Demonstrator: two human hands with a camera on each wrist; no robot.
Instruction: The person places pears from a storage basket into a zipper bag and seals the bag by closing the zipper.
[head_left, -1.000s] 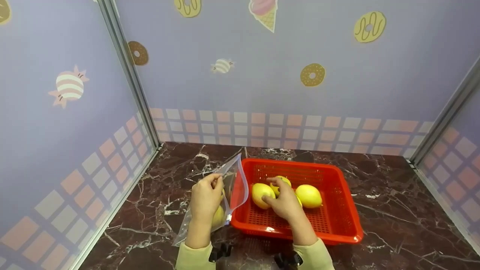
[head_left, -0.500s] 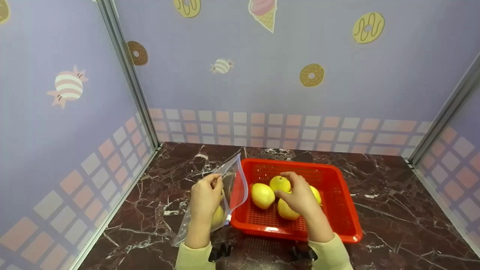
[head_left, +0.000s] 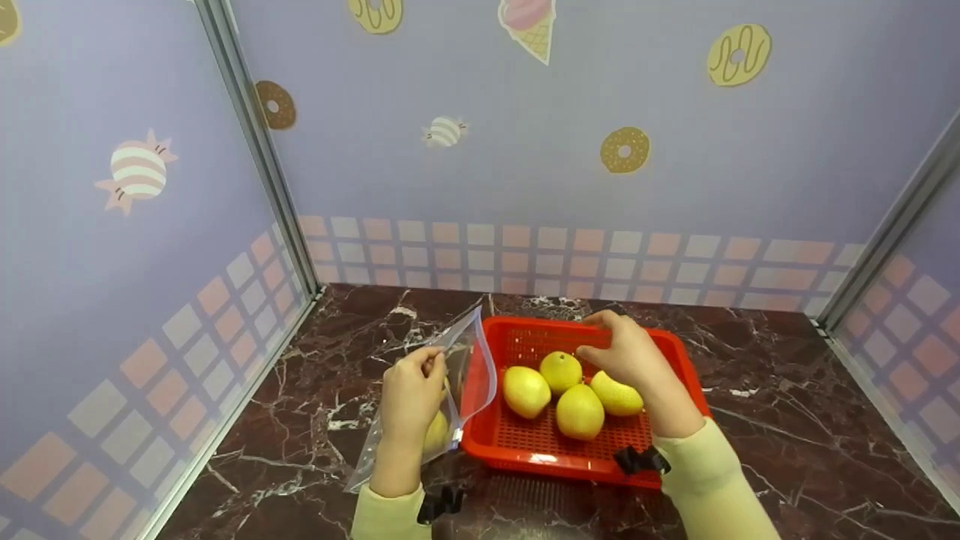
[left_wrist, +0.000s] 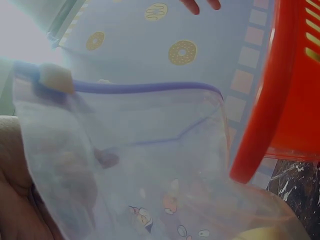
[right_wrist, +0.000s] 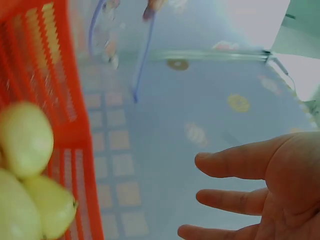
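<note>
A clear zip bag (head_left: 466,375) with a purple seal stands with its mouth spread, leaning against the left side of the red basket (head_left: 694,382). My left hand (head_left: 411,394) pinches the bag's rim, and a yellow pear (head_left: 436,433) shows through the plastic below. Inside the basket lie a left pear (head_left: 526,391), a rear pear (head_left: 560,372), a front pear (head_left: 580,412) and a right pear (head_left: 616,394). Above the basket's right part hovers my right hand (head_left: 634,356), fingers spread and holding nothing; in the right wrist view its palm (right_wrist: 292,190) is bare.
Dark red marbled tabletop (head_left: 300,442) surrounds the basket and bag. A patterned back wall (head_left: 525,187) and a left side panel (head_left: 135,262) bound the workspace; metal posts stand at the corners.
My right hand has moved right and away from over the pears, rising toward the basket's far right side. The front pear now lies uncovered. The left hand and bag have stayed put.
</note>
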